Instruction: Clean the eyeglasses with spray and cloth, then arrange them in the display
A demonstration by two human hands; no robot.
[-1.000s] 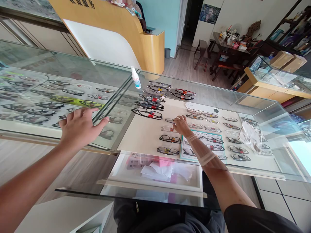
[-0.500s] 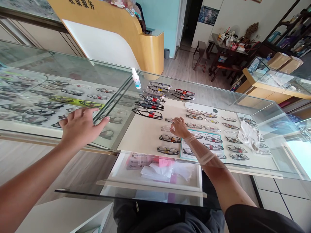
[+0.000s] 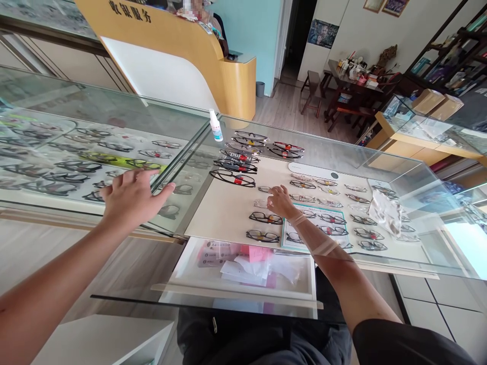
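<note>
My left hand [image 3: 131,195] lies on the glass top of the display case, fingers spread and thumb apart, beside the seam between two case sections. Inside the right section, seen through the glass, is my right hand [image 3: 281,203]. Its fingers are curled down and closed on a pair of eyeglasses [image 3: 265,189], partly hidden by the hand. Just below them lies a clear-framed pair [image 3: 260,204]. Nearer to me are two dark-framed pairs, one [image 3: 265,218] above the other [image 3: 262,236]. A teal-edged card [image 3: 283,238] with several glasses on it lies under my right forearm.
On the glass top stand a white spray bottle [image 3: 215,126] and several dark glasses [image 3: 233,178]. A crumpled cloth [image 3: 385,212] is at the right. An open drawer [image 3: 182,266] with papers and plastic bags juts out in front of me. Behind a wooden counter [image 3: 238,83] sits a person.
The view has shifted slightly. My right hand stays at the same eyeglasses with little visible movement, and my left hand remains spread on the glass.
</note>
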